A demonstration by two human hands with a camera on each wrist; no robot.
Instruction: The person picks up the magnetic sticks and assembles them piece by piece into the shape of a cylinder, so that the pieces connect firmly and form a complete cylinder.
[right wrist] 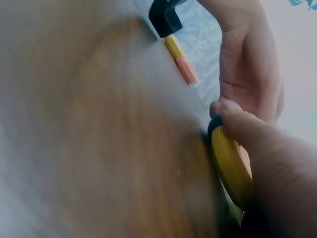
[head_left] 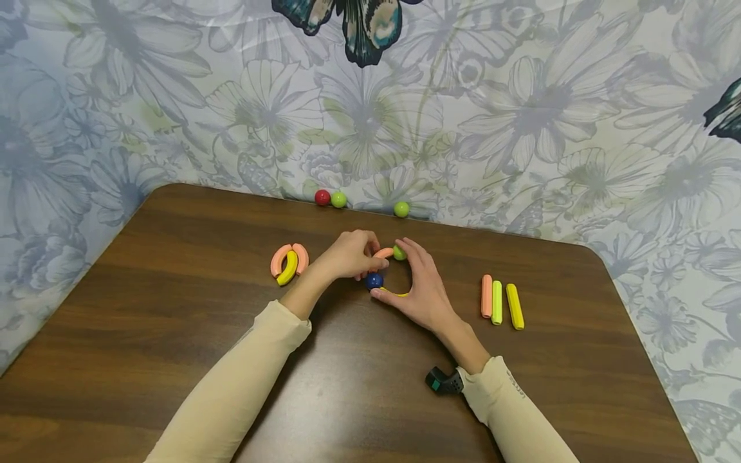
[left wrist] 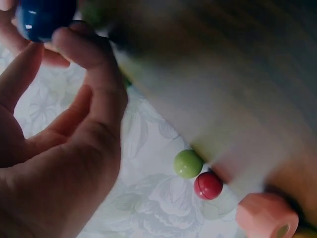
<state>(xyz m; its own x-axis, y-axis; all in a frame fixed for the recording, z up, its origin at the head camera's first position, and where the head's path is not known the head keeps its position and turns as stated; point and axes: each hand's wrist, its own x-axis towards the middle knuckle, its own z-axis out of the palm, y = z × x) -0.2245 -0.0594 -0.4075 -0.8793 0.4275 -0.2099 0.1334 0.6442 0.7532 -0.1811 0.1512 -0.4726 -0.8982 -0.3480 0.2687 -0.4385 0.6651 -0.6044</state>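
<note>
Near the middle of the table, both hands work on a partly joined ring of curved toy rods and balls. My left hand pinches around the blue ball, its thumb beside the pink curved rod. That rod runs to a green ball, touched by the fingertips of my right hand. The right thumb presses the yellow curved rod close to the blue ball, with the other fingers spread to the far side of the ring. Part of the yellow rod is hidden behind this thumb in the head view.
Two pink curved rods and a yellow curved rod lie to the left. Straight pink, light-green and yellow rods lie to the right. Along the back edge sit a red ball and two green balls.
</note>
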